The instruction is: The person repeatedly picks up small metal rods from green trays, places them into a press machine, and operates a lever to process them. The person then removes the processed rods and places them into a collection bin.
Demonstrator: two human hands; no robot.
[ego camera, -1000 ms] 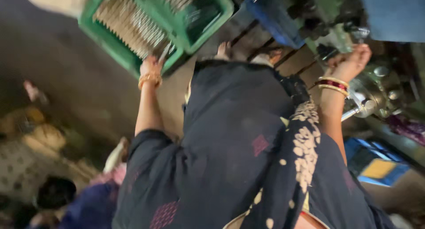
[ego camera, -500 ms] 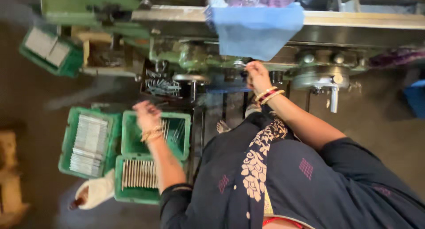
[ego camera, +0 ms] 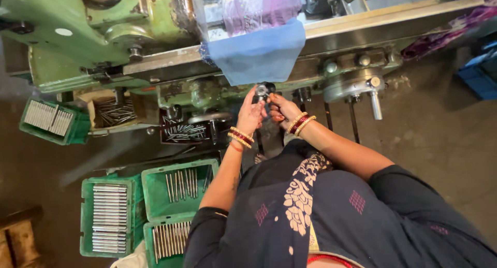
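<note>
Both my hands are raised to a small round metal part [ego camera: 263,89] on the front of a green machine [ego camera: 77,45], just below a hanging blue cloth [ego camera: 259,53]. My left hand [ego camera: 252,114] grips the part from the left, fingers curled up to it. My right hand [ego camera: 281,107] touches it from the right with its fingertips. Both wrists wear red and gold bangles. A dark blue patterned garment [ego camera: 336,216] fills the lower frame.
Three green crates of metal rods [ego camera: 110,216] [ego camera: 178,187] [ego camera: 168,239] stand on the floor at lower left, another [ego camera: 52,120] at far left. Loose rods lie in a tray [ego camera: 181,132] under the machine. A metal handle [ego camera: 375,101] juts out on the right; a blue crate [ego camera: 479,76] is far right.
The view has swung and steadied on the machine. My left hand rose from above the green crates to the round part, joining my right hand there.
</note>
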